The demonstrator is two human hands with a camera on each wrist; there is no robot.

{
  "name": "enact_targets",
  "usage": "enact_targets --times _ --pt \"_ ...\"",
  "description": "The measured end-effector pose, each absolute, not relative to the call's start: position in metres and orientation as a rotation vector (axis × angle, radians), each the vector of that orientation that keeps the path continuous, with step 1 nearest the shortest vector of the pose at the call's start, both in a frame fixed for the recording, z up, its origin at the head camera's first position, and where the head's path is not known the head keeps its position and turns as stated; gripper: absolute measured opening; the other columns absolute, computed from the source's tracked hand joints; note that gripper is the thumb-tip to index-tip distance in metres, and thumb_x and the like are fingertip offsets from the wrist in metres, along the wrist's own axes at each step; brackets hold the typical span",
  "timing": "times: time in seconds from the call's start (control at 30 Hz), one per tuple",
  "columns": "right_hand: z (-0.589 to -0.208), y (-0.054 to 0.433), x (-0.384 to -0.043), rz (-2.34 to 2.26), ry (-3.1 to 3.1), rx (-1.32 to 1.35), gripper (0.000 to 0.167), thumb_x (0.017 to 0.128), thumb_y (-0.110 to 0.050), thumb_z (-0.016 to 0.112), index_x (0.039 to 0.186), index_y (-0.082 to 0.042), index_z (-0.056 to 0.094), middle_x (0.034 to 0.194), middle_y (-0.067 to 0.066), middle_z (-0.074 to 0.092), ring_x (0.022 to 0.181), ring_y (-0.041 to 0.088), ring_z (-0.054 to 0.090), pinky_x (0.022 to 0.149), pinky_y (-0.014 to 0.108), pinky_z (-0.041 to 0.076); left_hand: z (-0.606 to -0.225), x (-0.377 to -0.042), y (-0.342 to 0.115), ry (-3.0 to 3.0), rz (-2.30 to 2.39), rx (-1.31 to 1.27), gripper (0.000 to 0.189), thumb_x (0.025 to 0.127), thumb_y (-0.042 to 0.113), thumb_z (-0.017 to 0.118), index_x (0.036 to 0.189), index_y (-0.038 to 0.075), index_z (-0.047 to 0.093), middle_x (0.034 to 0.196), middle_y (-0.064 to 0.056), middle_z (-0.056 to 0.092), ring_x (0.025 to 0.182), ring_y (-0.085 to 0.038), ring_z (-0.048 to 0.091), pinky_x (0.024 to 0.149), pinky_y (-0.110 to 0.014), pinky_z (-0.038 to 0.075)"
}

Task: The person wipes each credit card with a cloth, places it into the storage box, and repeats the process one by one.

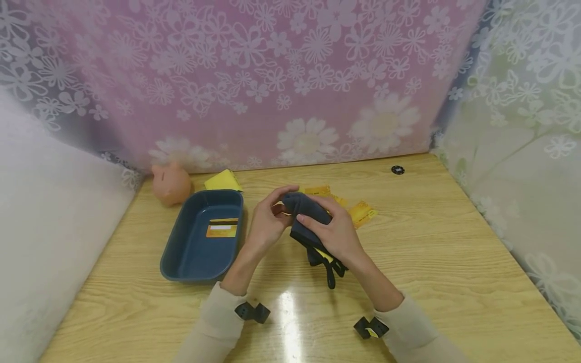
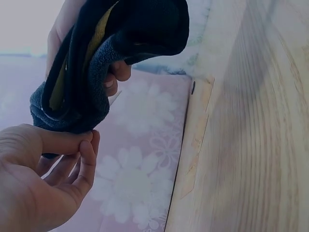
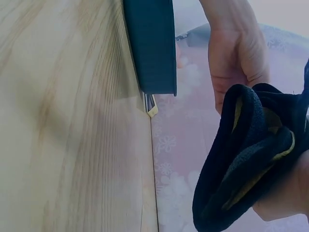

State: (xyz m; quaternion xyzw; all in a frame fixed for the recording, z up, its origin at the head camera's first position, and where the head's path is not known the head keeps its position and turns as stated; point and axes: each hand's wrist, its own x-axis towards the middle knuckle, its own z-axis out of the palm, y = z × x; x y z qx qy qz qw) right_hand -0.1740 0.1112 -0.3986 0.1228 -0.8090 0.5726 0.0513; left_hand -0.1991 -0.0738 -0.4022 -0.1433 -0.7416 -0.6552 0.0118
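A folded dark blue cloth (image 1: 313,214) with black edging and a yellow inner side is held above the table, with a black loop hanging from its lower end. My right hand (image 1: 338,229) grips it, thumb on top. At its upper left end is my left hand (image 1: 268,222), fingers curled and thumb against the cloth's end. In the left wrist view, that left hand (image 2: 53,174) pinches the edge of the cloth (image 2: 96,72). The layers of the cloth (image 3: 251,150) show in the right wrist view, partly covering the right hand (image 3: 285,193).
Left of the hands stands a blue tray (image 1: 199,267) with an orange card (image 1: 222,228) inside. Behind it are a piggy bank (image 1: 171,185) and a yellow folded item (image 1: 224,180). Orange cards (image 1: 361,214) lie beyond the hands; a black round chip (image 1: 397,170) is at the back right.
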Motion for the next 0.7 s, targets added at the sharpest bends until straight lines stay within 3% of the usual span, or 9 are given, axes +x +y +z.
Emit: enact_targets --times 0.23,0.37,0.53,0.7 --pt "-0.397 0.113 -0.175 1.706 -2.429 0.360 0.053 0.093 -0.030 0.081 0.143 -0.019 0.065 0.133 0.010 0.063 0.116 0.034 0.062 0.093 0.054 0.056 -0.400 -0.199 -0.072 -2.307 -2.046 -0.402 0.056 0.093 -0.011 0.067 0.139 0.022 0.066 0.124 -0.008 0.065 0.095 -0.026 0.071 0.079 -0.039 0.062" --pt "-0.395 0.118 -0.178 1.677 -2.425 0.330 0.052 0.094 -0.030 0.080 0.143 -0.019 0.065 0.130 0.011 0.063 0.117 0.035 0.061 0.095 0.055 0.055 -0.399 -0.199 -0.073 -2.292 -2.054 -0.360 0.059 0.092 -0.013 0.068 0.137 0.025 0.068 0.124 -0.008 0.064 0.094 -0.027 0.070 0.085 -0.049 0.062" --pt "-0.393 0.127 -0.182 1.672 -2.430 0.272 0.055 0.094 -0.031 0.080 0.145 -0.017 0.063 0.137 0.012 0.061 0.130 0.037 0.055 0.105 0.059 0.049 -0.396 -0.198 -0.074 -2.287 -2.035 -0.331 0.059 0.091 -0.014 0.071 0.137 0.022 0.069 0.122 -0.010 0.062 0.092 -0.026 0.069 0.084 -0.044 0.063" --pt "-0.390 0.135 -0.186 1.700 -2.420 0.217 0.056 0.094 -0.034 0.080 0.145 -0.017 0.063 0.141 0.011 0.059 0.132 0.036 0.055 0.106 0.058 0.049 -0.394 -0.198 -0.075 -2.274 -2.052 -0.309 0.059 0.090 -0.015 0.071 0.138 0.020 0.068 0.121 -0.011 0.062 0.093 -0.026 0.069 0.083 -0.037 0.063"
